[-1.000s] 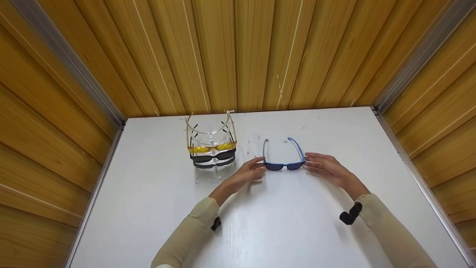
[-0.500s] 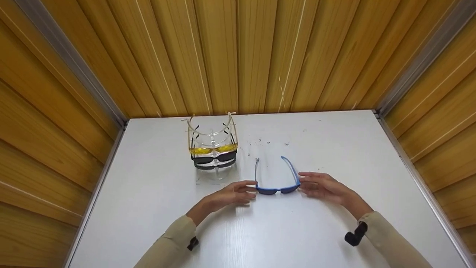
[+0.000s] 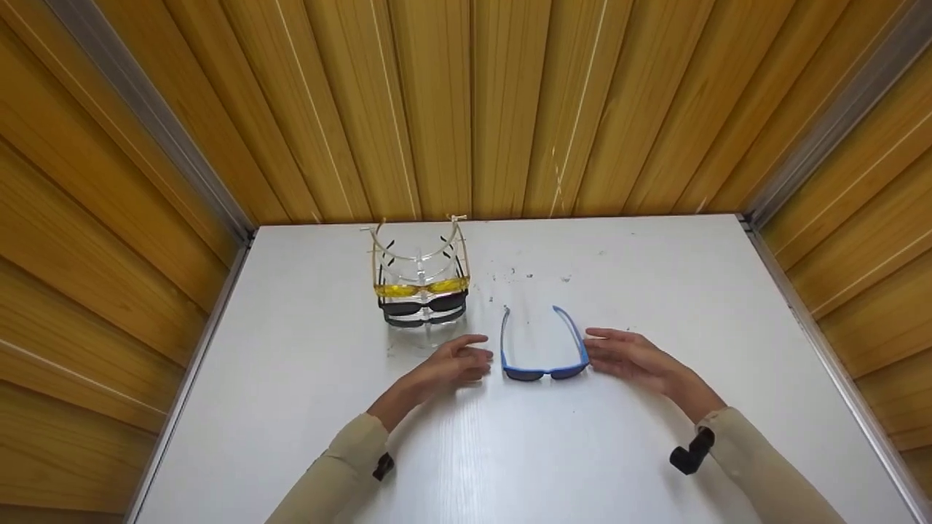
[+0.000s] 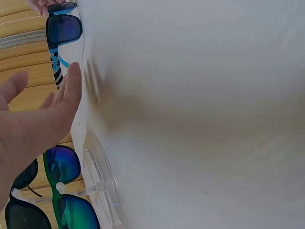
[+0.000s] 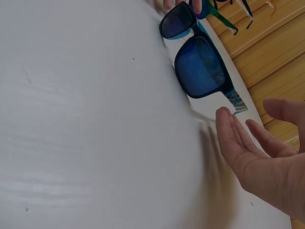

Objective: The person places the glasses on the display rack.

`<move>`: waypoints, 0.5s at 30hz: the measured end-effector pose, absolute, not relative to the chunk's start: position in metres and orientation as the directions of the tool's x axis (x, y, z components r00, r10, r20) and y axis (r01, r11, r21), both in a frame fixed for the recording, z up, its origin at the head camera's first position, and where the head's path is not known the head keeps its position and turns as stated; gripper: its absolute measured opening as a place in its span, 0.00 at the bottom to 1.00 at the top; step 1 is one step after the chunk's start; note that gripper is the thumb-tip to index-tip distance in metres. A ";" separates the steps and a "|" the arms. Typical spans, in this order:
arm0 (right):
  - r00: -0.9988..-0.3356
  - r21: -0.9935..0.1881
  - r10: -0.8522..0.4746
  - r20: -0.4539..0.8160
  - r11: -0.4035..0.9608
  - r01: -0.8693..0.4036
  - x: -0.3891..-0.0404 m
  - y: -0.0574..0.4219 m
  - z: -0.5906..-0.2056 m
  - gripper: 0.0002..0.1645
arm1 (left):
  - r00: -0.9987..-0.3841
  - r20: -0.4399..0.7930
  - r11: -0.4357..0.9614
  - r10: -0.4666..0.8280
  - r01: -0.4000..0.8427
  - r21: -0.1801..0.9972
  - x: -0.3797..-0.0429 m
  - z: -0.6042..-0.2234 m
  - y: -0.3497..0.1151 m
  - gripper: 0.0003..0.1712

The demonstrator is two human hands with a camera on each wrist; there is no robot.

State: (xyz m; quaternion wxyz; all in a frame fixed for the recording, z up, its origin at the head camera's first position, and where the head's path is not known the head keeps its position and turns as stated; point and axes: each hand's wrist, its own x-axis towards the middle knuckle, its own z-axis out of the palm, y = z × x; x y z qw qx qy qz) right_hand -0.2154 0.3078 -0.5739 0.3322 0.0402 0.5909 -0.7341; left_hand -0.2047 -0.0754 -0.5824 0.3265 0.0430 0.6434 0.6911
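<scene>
Blue-framed sunglasses (image 3: 546, 370) with dark lenses lie on the white table, temples unfolded and pointing away from me. My left hand (image 3: 445, 370) is just left of them, its fingers apart from the frame and holding nothing. On the other side, my right hand (image 3: 644, 362) has its fingertips right beside the frame's right corner; whether they touch it I cannot tell. In the right wrist view the lens (image 5: 200, 67) looks bluish, and the fingers (image 5: 231, 138) are extended near the patterned temple.
A clear display stand (image 3: 419, 256) left of the hands bears yellow glasses (image 3: 422, 288), black sunglasses (image 3: 424, 305) and a lower pair (image 3: 426, 321), green-framed in the left wrist view. Wood-look panels (image 3: 502, 109) wall the table at the back and sides.
The blue sunglasses have slid toward me between both hands, then stopped. Since then my left hand has drawn away leftward from the frame, while the right stays close by.
</scene>
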 end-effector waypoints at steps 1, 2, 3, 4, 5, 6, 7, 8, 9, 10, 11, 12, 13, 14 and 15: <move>-0.779 -0.845 -0.440 -0.446 -0.081 0.529 -0.217 0.307 -0.574 0.39 | -0.788 -0.359 0.037 0.500 -0.395 0.918 -0.206 -0.583 -0.074 0.35; -0.782 -0.848 -0.440 -0.442 -0.079 0.524 -0.218 0.306 -0.574 0.40 | -0.792 -0.359 0.031 0.495 -0.397 0.917 -0.208 -0.584 -0.072 0.35; -0.784 -0.848 -0.437 -0.442 -0.084 0.524 -0.219 0.304 -0.575 0.40 | -0.795 -0.359 0.021 0.490 -0.400 0.916 -0.209 -0.585 -0.070 0.35; -0.785 -0.843 -0.433 -0.443 -0.097 0.529 -0.221 0.303 -0.575 0.40 | -0.798 -0.357 0.011 0.486 -0.403 0.915 -0.210 -0.586 -0.068 0.36; -0.785 -0.838 -0.433 -0.443 -0.112 0.535 -0.222 0.301 -0.576 0.40 | -0.801 -0.355 0.002 0.483 -0.404 0.915 -0.211 -0.587 -0.067 0.36; -0.783 -0.831 -0.436 -0.444 -0.127 0.541 -0.223 0.300 -0.577 0.39 | -0.803 -0.353 -0.007 0.480 -0.406 0.914 -0.212 -0.588 -0.065 0.36; -0.779 -0.826 -0.446 -0.440 -0.139 0.546 -0.224 0.299 -0.577 0.39 | -0.805 -0.353 -0.012 0.477 -0.407 0.913 -0.213 -0.588 -0.063 0.36; -0.778 -0.819 -0.445 -0.444 -0.150 0.553 -0.225 0.297 -0.578 0.39 | -0.807 -0.353 -0.022 0.474 -0.412 0.911 -0.214 -0.588 -0.061 0.36; -0.776 -0.815 -0.448 -0.444 -0.159 0.557 -0.225 0.296 -0.579 0.39 | -0.808 -0.352 -0.032 0.473 -0.415 0.909 -0.214 -0.588 -0.059 0.37; -0.776 -0.815 -0.450 -0.442 -0.159 0.557 -0.225 0.294 -0.579 0.39 | -0.811 -0.347 -0.040 0.470 -0.413 0.910 -0.214 -0.588 -0.057 0.37; -0.775 -0.819 -0.455 -0.439 -0.153 0.554 -0.225 0.293 -0.580 0.39 | -0.815 -0.343 -0.045 0.468 -0.410 0.911 -0.215 -0.589 -0.055 0.37; -0.774 -0.824 -0.459 -0.436 -0.142 0.548 -0.226 0.293 -0.580 0.39 | -0.817 -0.341 -0.051 0.464 -0.409 0.911 -0.215 -0.589 -0.053 0.37; -0.774 -0.831 -0.461 -0.434 -0.127 0.542 -0.226 0.293 -0.580 0.39 | -0.821 -0.338 -0.059 0.460 -0.407 0.911 -0.216 -0.589 -0.051 0.37; -0.774 -0.837 -0.457 -0.437 -0.109 0.536 -0.227 0.292 -0.580 0.39 | -0.825 -0.336 -0.067 0.454 -0.407 0.911 -0.216 -0.589 -0.050 0.36; -0.774 -0.843 -0.459 -0.436 -0.093 0.530 -0.227 0.292 -0.581 0.39 | -0.830 -0.334 -0.072 0.447 -0.405 0.911 -0.217 -0.590 -0.048 0.36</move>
